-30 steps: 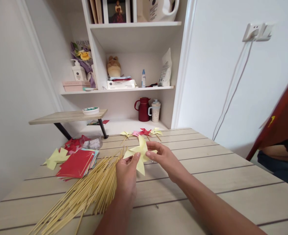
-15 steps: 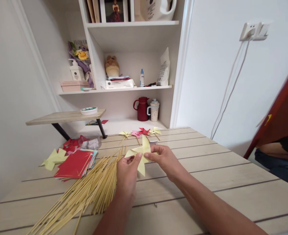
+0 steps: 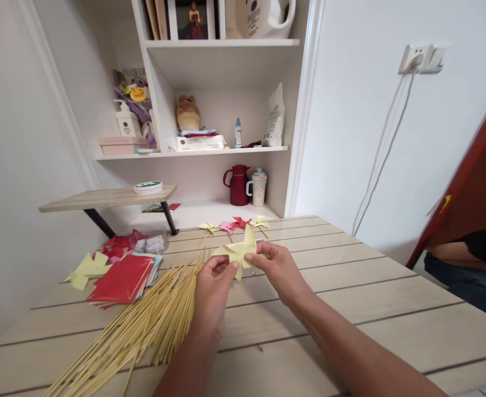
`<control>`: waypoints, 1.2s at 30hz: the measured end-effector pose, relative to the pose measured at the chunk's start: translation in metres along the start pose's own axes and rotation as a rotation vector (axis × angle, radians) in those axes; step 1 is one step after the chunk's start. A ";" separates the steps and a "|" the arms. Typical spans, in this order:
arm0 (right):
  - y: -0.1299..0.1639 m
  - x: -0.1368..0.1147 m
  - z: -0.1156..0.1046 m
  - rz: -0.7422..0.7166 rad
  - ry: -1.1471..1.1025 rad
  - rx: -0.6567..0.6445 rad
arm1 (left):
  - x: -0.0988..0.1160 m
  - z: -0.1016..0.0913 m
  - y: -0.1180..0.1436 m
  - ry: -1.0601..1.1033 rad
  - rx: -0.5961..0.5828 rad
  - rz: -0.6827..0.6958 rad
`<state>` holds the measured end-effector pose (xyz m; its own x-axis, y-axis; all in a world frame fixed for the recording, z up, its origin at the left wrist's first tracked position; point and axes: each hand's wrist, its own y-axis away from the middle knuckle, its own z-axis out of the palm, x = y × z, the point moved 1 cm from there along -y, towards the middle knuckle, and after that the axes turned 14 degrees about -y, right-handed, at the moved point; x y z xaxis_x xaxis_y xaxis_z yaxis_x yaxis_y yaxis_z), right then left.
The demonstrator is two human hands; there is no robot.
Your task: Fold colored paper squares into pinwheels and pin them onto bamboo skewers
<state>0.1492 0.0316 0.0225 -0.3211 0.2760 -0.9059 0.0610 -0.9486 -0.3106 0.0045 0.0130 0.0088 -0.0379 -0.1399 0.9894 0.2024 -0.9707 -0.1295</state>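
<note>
A pale yellow paper pinwheel is held above the table between both hands. My left hand pinches its lower left side between thumb and fingers. With thumb and index finger, my right hand grips it at the right, near the centre. Beside my left forearm lies a large spread of thin wooden sticks. Beyond the hands rest several finished pinwheels on sticks, among them a red pinwheel and a pink pinwheel. A tiny metallic piece lies on the wood between my forearms.
Left of the sticks sits a stack of coloured paper squares, with folded yellow paper and a clear container nearby. A small raised stand rises behind. At the back are a red jug and a cup. A person's leg shows at right.
The yellow pinwheel has turned and tilted in my hands, its upper blade now leaning right. My right thumb has shifted slightly over the paper. Both hands keep hold of it.
</note>
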 end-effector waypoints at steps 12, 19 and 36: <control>0.002 -0.001 0.002 -0.014 0.063 -0.033 | 0.003 0.001 0.003 -0.018 0.033 -0.026; 0.003 0.001 0.003 -0.020 0.059 -0.034 | 0.007 0.003 0.006 -0.004 0.080 -0.001; 0.001 0.000 0.000 -0.017 -0.008 -0.007 | 0.006 0.002 0.004 -0.020 0.049 0.000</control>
<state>0.1492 0.0309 0.0221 -0.3302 0.2905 -0.8981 0.0624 -0.9427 -0.3278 0.0073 0.0083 0.0143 -0.0186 -0.1351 0.9907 0.2499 -0.9600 -0.1262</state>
